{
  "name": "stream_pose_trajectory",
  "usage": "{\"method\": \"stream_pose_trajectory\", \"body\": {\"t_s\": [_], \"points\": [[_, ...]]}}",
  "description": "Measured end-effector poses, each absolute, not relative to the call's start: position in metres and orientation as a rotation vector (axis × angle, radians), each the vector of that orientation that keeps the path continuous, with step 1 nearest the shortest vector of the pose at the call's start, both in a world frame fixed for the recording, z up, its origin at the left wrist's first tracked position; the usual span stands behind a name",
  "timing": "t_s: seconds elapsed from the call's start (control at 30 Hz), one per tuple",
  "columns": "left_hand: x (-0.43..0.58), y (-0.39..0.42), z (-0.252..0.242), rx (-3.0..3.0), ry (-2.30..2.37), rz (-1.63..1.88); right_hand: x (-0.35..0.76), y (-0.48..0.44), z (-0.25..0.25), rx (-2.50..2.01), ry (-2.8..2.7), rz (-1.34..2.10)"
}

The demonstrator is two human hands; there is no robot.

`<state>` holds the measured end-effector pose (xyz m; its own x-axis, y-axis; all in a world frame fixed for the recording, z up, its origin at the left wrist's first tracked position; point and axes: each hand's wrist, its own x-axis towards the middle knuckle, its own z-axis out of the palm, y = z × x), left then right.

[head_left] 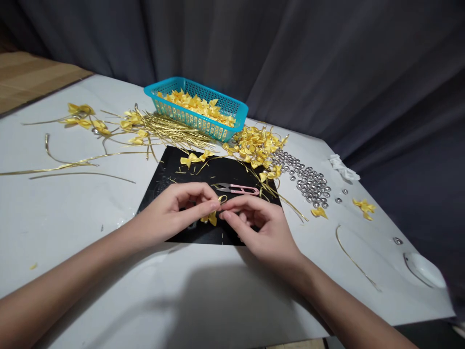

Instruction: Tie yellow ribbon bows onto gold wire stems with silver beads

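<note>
Over the black mat, my left hand is closed in a pinch on a yellow ribbon bow with gold cord. A small loop of the gold cord stands up from those fingertips. My right hand meets it from the right, thumb and forefinger brought together beside the bow. Whatever lies between the right fingertips is too small to make out. Just beyond the hands, thread snips with pink handles lie on the mat. Another yellow bow rests near the mat's far edge, among short cord scraps.
A blue basket of yellow bows stands at the back. Before it lies a bundle of gold cords. Finished-looking bows are heaped right of it, beside many silver beads. Loose cords spread leftward. A white dish sits far right.
</note>
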<state>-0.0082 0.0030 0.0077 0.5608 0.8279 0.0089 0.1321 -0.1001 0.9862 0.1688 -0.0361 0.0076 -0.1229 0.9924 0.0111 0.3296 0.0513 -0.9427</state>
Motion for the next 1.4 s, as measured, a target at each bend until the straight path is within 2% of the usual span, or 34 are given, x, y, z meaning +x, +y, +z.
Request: {"method": "stream_pose_trajectory", "body": {"t_s": [0.93,1.4], "points": [[-0.008,0.002,0.007,1.557,0.813,0.623,0.170,-0.041,0.004,-1.195,-1.955,0.372],[-0.008,0.001,0.006,1.794,0.856,0.518,0.169,-0.042,-0.003,-1.164,-2.035,0.312]]}}
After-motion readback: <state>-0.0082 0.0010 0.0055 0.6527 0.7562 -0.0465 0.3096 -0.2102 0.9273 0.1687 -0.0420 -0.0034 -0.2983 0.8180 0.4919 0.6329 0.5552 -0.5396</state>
